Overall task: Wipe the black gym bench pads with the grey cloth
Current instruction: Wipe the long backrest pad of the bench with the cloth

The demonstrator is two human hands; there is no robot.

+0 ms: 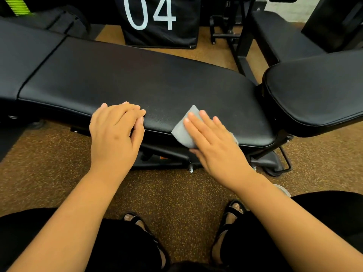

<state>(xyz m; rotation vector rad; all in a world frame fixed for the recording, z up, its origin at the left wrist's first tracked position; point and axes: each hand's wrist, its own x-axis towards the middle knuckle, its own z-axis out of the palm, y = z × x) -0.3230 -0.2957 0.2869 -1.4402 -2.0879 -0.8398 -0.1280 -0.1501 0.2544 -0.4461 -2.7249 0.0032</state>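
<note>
A long black bench pad [137, 81] runs across the view in front of me. A folded grey cloth [183, 130] lies on its near edge, towards the right end. My right hand [214, 142] lies flat on the cloth with straight fingers and presses it onto the pad. My left hand [115, 132] rests on the pad's near edge to the left of the cloth, its fingers lightly bent over the rim and holding nothing. A second black pad [318, 91] sits at the right, separated by a gap. Another pad section [21, 55] joins at the left.
The bench's black metal frame and foot [275, 163] stand below the pad on a brown speckled floor [176, 193]. A black box marked 04 [161, 22] stands behind the bench. Another bench and frame [279, 36] are at the back right. My sandalled feet [233, 211] are near the bottom.
</note>
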